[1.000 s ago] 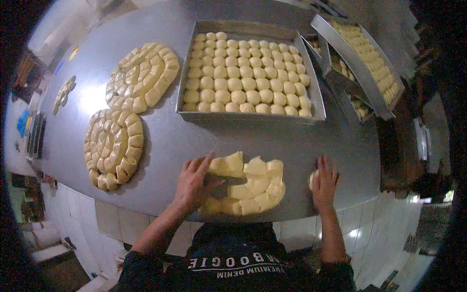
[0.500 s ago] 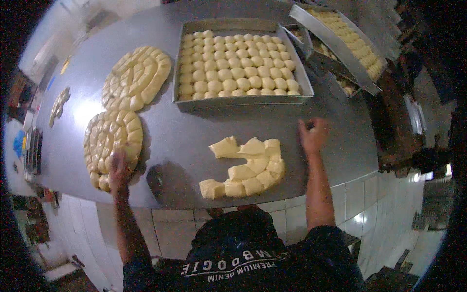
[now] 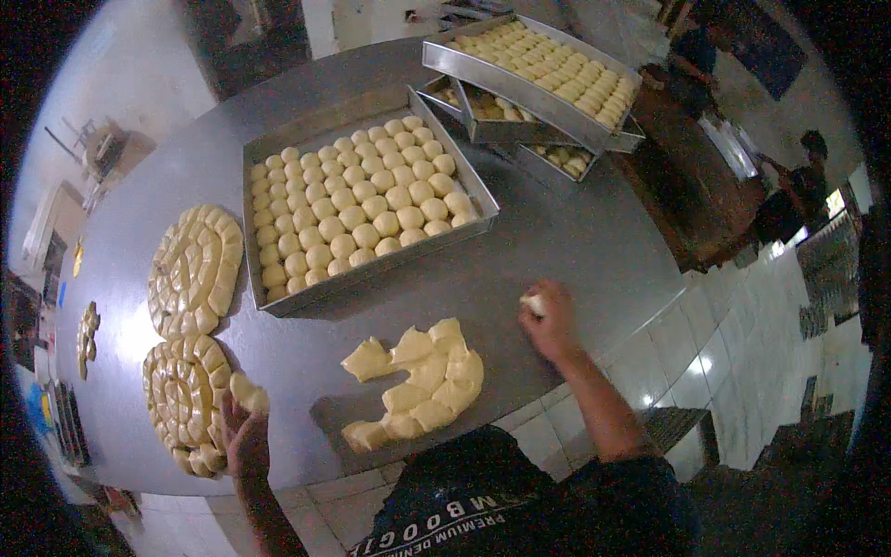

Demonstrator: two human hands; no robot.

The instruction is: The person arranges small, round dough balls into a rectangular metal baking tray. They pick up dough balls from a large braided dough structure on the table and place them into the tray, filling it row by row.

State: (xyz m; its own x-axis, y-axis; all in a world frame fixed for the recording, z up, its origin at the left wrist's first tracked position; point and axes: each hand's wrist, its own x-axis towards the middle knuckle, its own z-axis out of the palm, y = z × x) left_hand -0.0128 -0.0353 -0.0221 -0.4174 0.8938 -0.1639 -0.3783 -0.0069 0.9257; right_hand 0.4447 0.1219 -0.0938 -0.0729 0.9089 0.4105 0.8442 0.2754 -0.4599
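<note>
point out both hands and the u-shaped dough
Left hand (image 3: 247, 440): head view, middle of the hand.
Right hand (image 3: 550, 321): head view, middle of the hand.
U-shaped dough (image 3: 452, 375): head view, its right-side bend.

The right hand curls over a dough piece, hiding most of it. The left hand is blurred, its dough lump too. The top tray covers much of the lower trays. The lower edge cuts off the dark shirt. A dim figure at right is perhaps a person.
</note>
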